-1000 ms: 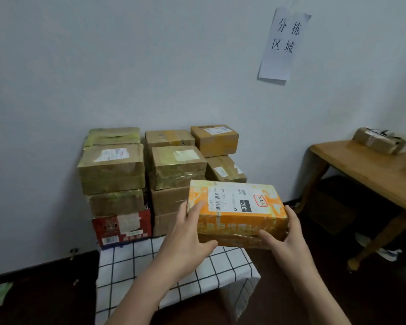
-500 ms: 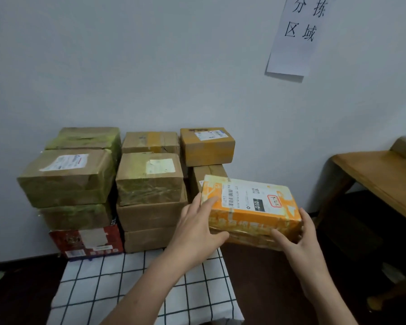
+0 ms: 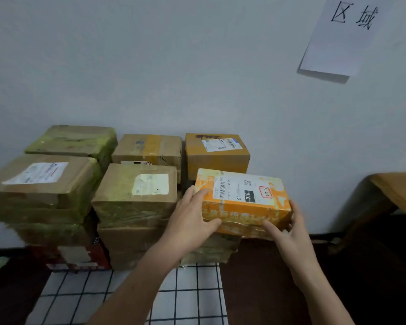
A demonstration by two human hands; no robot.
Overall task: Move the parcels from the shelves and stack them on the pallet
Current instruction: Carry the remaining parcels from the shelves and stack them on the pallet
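Left grip (image 3: 192, 215) clasps the near left end of the orange parcel (image 3: 242, 200), fingers laid over its top corner and thumb along the front face; right grip (image 3: 291, 228) wraps the right end, thumb pressed on the front; the orange parcel sits level over the right-hand column of the stack, just in front of a yellow-brown box (image 3: 217, 152) and beside a brown labelled parcel (image 3: 136, 193); whether it rests on the parcel beneath (image 3: 211, 250) I cannot tell; the stack stands along the far edge of a checked cloth (image 3: 190, 299), against the wall; a wooden tabletop (image 3: 401, 195) shows at right.
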